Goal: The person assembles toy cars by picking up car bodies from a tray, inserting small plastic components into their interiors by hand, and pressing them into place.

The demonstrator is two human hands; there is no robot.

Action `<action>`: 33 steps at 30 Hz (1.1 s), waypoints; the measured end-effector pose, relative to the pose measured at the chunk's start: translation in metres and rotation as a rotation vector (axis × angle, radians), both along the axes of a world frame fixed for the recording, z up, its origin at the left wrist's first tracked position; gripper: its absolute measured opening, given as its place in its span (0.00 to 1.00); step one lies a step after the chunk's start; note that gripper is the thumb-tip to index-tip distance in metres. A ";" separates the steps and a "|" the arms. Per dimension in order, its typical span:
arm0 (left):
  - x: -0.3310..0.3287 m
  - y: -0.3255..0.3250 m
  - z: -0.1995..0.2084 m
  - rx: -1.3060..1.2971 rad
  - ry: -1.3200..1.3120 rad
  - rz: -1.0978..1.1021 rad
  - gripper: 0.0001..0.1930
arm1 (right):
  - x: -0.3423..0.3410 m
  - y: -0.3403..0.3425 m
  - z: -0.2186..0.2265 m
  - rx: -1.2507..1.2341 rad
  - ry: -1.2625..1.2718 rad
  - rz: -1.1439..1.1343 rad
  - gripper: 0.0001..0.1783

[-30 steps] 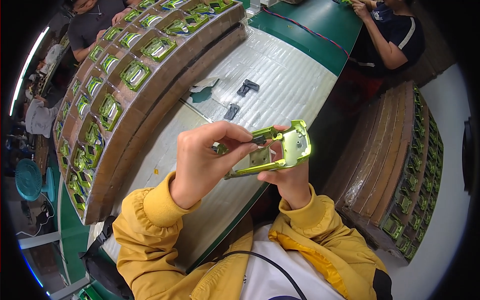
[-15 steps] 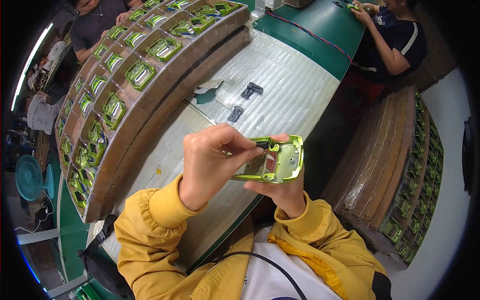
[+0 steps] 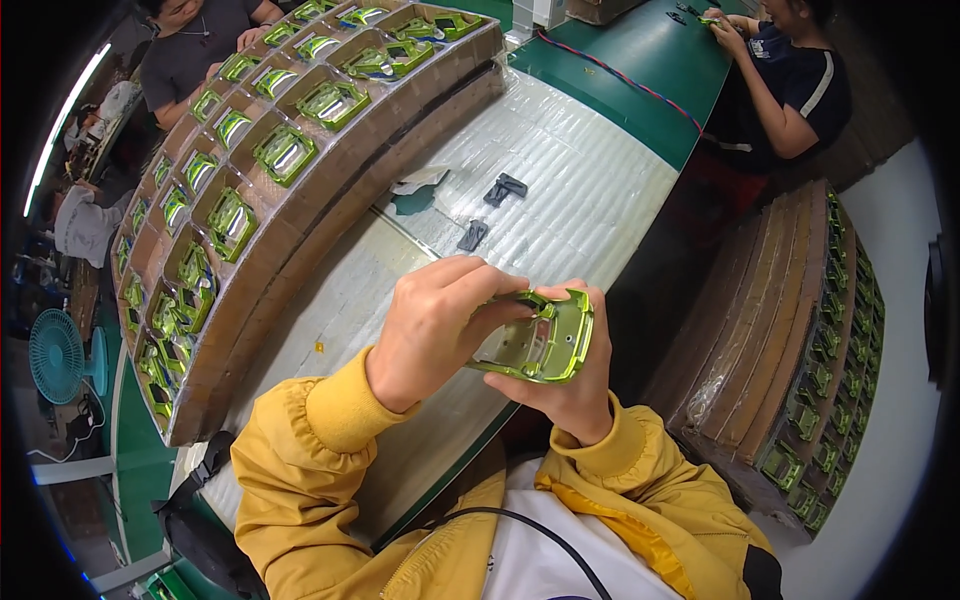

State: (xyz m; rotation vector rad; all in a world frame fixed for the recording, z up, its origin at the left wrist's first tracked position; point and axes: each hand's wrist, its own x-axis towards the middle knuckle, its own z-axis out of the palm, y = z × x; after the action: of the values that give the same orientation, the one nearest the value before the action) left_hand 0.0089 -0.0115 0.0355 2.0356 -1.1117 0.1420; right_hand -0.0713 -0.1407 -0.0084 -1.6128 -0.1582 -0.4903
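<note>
A lime-green plastic housing with a silvery inner plate is held close to my chest, above the near edge of the white padded bench. My right hand cups it from below and behind. My left hand reaches over its left side, fingertips pinched on the housing's upper left edge. Whether a small part sits under those fingertips is hidden. Both sleeves are yellow.
A stack of cardboard divider trays filled with green housings curves along my left. Three small dark parts and a white scrap lie on the bench. More filled trays stand at my right. Two other people sit at the far green bench.
The housing has come lower and nearer to me and turned flatter. My left fingers shifted along its upper left edge; my right hand stays underneath.
</note>
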 end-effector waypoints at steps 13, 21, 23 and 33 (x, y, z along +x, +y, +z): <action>0.006 0.013 -0.004 -0.732 0.333 -0.470 0.13 | 0.014 -0.021 0.035 0.418 -0.097 0.101 0.33; 0.010 0.009 -0.006 -0.740 0.248 -0.375 0.18 | 0.005 -0.006 0.031 0.303 0.099 0.274 0.15; 0.012 0.007 -0.012 -0.749 0.247 -0.372 0.18 | 0.002 0.005 0.031 0.348 0.135 0.204 0.15; 0.010 0.008 -0.023 -0.727 0.414 -0.364 0.11 | 0.026 -0.013 0.043 -0.573 -0.332 -0.057 0.09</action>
State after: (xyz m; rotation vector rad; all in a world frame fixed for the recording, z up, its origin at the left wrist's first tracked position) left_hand 0.0191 -0.0040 0.0130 1.1340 -0.9580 -0.0569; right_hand -0.0453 -0.1535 0.0347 -2.0854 -0.5422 -0.8072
